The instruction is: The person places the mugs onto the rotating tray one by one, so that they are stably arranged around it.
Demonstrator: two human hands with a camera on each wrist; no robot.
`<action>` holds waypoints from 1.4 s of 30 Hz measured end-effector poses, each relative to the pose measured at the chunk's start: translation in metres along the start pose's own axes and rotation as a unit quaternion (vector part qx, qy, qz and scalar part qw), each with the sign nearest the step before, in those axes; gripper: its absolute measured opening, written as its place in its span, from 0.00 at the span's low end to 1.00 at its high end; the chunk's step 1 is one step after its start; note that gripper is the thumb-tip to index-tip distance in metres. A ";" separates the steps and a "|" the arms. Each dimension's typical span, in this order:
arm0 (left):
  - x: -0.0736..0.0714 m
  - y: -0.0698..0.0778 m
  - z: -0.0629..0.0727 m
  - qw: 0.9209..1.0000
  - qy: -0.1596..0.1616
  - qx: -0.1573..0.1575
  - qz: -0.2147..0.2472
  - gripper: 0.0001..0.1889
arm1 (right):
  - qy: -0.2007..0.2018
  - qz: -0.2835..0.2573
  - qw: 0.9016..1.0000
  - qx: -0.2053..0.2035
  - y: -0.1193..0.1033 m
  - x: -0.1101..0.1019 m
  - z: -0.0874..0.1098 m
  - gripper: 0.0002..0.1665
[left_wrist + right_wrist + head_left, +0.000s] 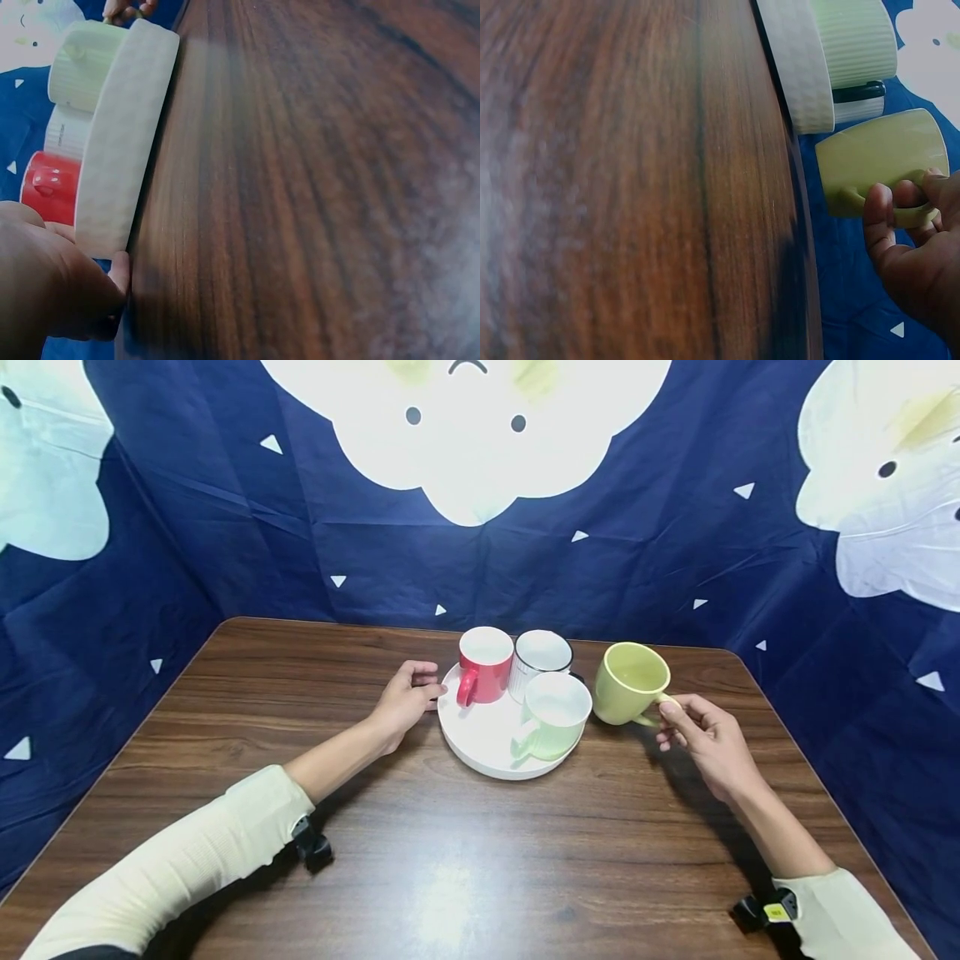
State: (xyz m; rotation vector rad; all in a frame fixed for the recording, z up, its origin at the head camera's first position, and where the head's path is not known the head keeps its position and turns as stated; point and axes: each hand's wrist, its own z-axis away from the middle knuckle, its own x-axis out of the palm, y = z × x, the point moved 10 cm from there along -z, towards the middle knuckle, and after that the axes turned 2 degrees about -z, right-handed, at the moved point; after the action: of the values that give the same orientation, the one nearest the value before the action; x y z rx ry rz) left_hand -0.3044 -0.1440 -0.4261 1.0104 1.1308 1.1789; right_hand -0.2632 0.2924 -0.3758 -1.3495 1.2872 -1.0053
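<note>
By its handle, my right hand (708, 745) pinches a yellow-green mug (626, 689), held slightly tilted just above the table beside the tray's right side. My left hand (401, 706) grips the left rim of a round white tray (483, 739), one digit over the rim and another low on its outer wall. On the tray stand a red mug (491, 681) at the back left, a white ribbed mug (536, 652) with a dark rim behind, and a pale green mug (558, 718) at the front right. The pale green mug partly hides the white one.
The tray rests on a brown wood-grain table (360, 860) towards its far edge. A dark blue cloth (225, 527) with white cloud shapes hangs behind and at both sides.
</note>
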 end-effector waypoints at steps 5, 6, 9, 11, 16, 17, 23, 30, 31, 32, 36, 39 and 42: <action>0.001 0.002 0.002 1.000 -0.002 0.002 -0.004 0.30 | 0.003 -0.003 1.000 0.000 0.000 -0.001 0.000 0.08; 0.001 0.001 0.002 1.000 -0.002 0.000 -0.004 0.29 | 0.004 -0.003 1.000 0.000 0.000 -0.001 0.000 0.08; 0.002 0.002 0.006 1.000 -0.005 -0.001 -0.007 0.29 | 0.003 -0.007 1.000 0.000 0.001 -0.001 0.000 0.07; 0.003 0.002 0.008 1.000 -0.007 -0.001 -0.005 0.28 | 0.001 -0.011 1.000 0.000 0.001 -0.001 0.001 0.07; 0.004 0.001 0.010 1.000 -0.010 -0.002 0.000 0.28 | -0.001 -0.020 1.000 -0.002 0.000 -0.001 0.003 0.07; 0.005 0.001 0.011 1.000 -0.010 -0.003 0.001 0.28 | -0.003 -0.021 1.000 -0.002 0.001 -0.001 0.004 0.08; 0.006 0.000 0.018 1.000 -0.014 -0.009 -0.002 0.29 | -0.009 -0.021 1.000 -0.004 0.001 -0.001 0.006 0.08; 0.009 0.000 0.027 0.999 -0.026 -0.017 -0.009 0.30 | -0.005 -0.011 1.000 -0.012 -0.002 -0.004 0.008 0.08; 0.009 0.000 0.028 0.999 -0.027 -0.019 -0.011 0.30 | -0.005 -0.011 1.000 -0.012 -0.003 -0.004 0.008 0.08; 0.009 -0.001 0.029 0.999 -0.028 -0.021 -0.011 0.30 | -0.005 -0.009 1.000 -0.012 -0.003 -0.004 0.008 0.08; 0.008 -0.004 0.030 0.999 -0.028 -0.028 -0.011 0.30 | -0.010 -0.006 1.000 -0.012 -0.005 -0.004 0.010 0.08; 0.009 -0.005 0.032 0.999 -0.028 -0.029 -0.008 0.30 | -0.012 -0.007 1.000 -0.012 -0.006 -0.004 0.012 0.09; 0.009 -0.005 0.034 0.999 -0.029 -0.029 -0.006 0.30 | -0.018 -0.009 1.000 -0.016 -0.008 -0.003 0.015 0.09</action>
State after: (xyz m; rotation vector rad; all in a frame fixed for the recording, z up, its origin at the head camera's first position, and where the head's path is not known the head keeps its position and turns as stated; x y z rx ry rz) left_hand -0.2702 -0.1356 -0.4269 0.9859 1.0498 1.1582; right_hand -0.2475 0.2968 -0.3705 -1.3989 1.2717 -0.9727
